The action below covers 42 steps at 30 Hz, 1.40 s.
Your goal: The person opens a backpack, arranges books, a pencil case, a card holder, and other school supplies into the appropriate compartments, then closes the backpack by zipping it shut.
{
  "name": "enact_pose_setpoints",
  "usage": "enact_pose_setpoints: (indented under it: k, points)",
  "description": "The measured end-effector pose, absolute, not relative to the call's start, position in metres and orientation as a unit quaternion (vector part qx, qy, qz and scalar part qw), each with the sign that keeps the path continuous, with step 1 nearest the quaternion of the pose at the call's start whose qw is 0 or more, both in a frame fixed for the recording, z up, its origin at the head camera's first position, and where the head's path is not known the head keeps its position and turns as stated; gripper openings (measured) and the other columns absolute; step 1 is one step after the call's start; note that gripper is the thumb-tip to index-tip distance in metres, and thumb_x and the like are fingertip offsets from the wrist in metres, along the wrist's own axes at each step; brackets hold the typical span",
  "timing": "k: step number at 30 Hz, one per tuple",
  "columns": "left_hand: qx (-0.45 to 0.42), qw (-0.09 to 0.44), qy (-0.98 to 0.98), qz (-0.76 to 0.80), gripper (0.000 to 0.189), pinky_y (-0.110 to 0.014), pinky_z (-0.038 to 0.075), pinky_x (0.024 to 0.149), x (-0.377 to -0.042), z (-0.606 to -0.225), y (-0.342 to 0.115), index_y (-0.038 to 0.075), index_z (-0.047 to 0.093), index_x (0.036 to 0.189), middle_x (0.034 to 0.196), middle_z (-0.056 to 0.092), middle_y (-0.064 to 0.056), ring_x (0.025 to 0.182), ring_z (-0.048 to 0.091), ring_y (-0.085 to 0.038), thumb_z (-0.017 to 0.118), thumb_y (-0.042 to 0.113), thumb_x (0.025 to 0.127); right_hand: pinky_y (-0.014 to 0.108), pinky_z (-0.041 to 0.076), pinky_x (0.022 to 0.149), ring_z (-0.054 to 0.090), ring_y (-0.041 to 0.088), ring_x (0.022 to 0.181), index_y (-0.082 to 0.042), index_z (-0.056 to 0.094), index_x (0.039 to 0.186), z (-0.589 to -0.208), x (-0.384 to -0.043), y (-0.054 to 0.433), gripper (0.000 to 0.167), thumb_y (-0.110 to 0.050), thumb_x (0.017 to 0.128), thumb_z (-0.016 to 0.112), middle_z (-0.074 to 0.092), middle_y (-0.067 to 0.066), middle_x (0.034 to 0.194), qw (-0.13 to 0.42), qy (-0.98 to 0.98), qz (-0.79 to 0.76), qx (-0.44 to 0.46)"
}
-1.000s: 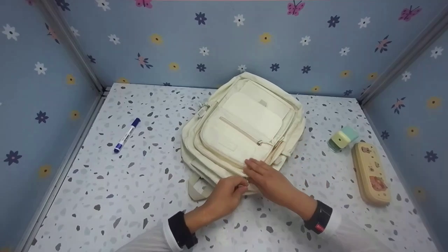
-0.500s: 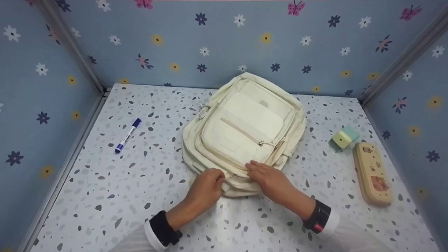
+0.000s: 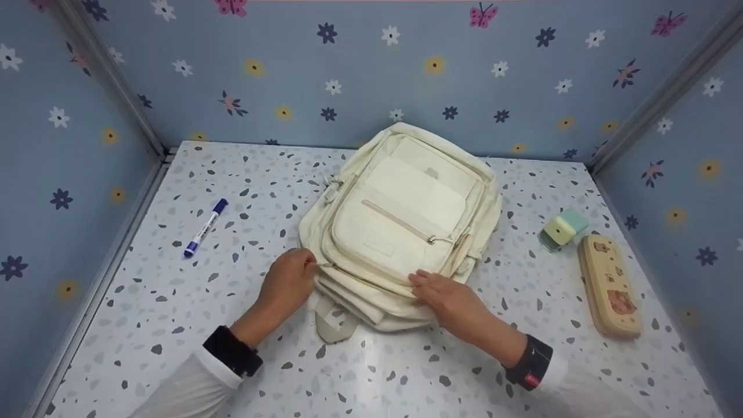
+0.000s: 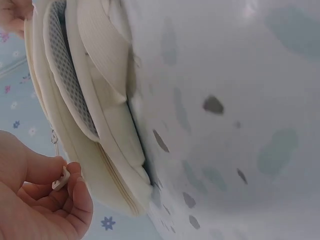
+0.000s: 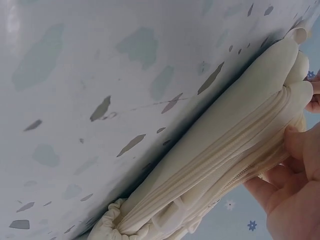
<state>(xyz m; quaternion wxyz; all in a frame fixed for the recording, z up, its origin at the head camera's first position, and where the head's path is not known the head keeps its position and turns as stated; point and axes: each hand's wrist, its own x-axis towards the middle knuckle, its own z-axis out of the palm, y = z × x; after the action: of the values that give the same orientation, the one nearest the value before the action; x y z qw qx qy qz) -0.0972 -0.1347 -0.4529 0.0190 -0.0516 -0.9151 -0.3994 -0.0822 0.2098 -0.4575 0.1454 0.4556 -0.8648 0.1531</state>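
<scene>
A cream backpack (image 3: 400,215) lies front side up at the middle of the table, tilted. At its lower left corner my left hand (image 3: 288,278) pinches a small pale zipper pull (image 4: 61,180) between thumb and curled fingers. The zipper track (image 3: 371,283) runs from there along the lower edge toward my right hand (image 3: 450,299). That hand holds the backpack's lower edge, fingers laid over the front pocket and thumb on the side in the right wrist view. A strap (image 3: 335,325) hangs out below the left corner, and a mesh-padded part (image 4: 70,70) shows in the left wrist view.
On the left of the speckled table (image 3: 232,325) lies a blue-capped marker (image 3: 206,228). At the right are a small yellow and green block-like item (image 3: 562,229) and a tan pencil case (image 3: 610,287). Flower-print panels (image 3: 371,69) enclose the table's back and sides.
My left hand has moved left along the backpack's lower edge, drawing the zipper pull to the left corner. My right hand has stayed nearly in place on the lower edge.
</scene>
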Motion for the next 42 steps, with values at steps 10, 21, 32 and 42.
enact_pose_setpoints:
  k: [10, 21, 32, 42]
  points:
    - [-0.021, 0.012, -0.918, -0.396, 0.014, -0.042, 0.050, 0.073, -0.111, -0.451, -0.160, 0.001, 0.069, 0.092, 0.090, 0.068, -0.014, 0.081, 0.061, -0.028, 0.058, 0.000, 0.101, 0.043, 0.054, 0.102, 0.064, 0.033, 0.128, -0.003, 0.070, 0.116, -0.458, -0.083, 0.211, 0.038, 0.012, 0.082, 0.075, 0.065, 0.017, 0.138, 0.102, -0.876, 0.158, 0.445]
    - [-0.042, 0.010, -0.914, -0.402, 0.013, -0.037, 0.046, 0.065, -0.082, -0.444, -0.148, 0.001, 0.065, 0.088, 0.080, 0.059, -0.007, 0.070, 0.056, -0.021, 0.060, -0.004, 0.099, 0.039, 0.053, 0.102, 0.062, 0.034, 0.130, 0.001, 0.068, 0.118, -0.460, -0.094, 0.230, 0.046, 0.021, 0.077, 0.073, 0.065, 0.018, 0.138, 0.064, -0.884, 0.186, 0.423]
    - [-0.054, -0.013, -0.893, -0.447, 0.009, -0.044, 0.052, 0.080, -0.062, -0.440, -0.122, 0.002, 0.070, 0.091, 0.093, 0.071, -0.011, 0.080, 0.062, -0.020, 0.064, -0.003, 0.097, 0.043, 0.050, 0.106, 0.060, 0.035, 0.132, 0.001, 0.068, 0.126, -0.453, -0.110, 0.248, 0.031, 0.003, 0.095, 0.069, 0.063, 0.020, 0.141, 0.015, -0.914, 0.198, 0.355]
    - [-0.104, -0.034, -0.865, -0.490, 0.010, -0.040, 0.055, 0.075, -0.051, -0.445, -0.099, 0.000, 0.069, 0.095, 0.094, 0.071, -0.013, 0.078, 0.061, -0.017, 0.062, -0.005, 0.099, 0.044, 0.048, 0.106, 0.060, 0.041, 0.130, 0.001, 0.065, 0.132, -0.454, -0.126, 0.265, 0.035, 0.003, 0.097, 0.067, 0.060, 0.025, 0.142, 0.016, -0.920, 0.222, 0.321]
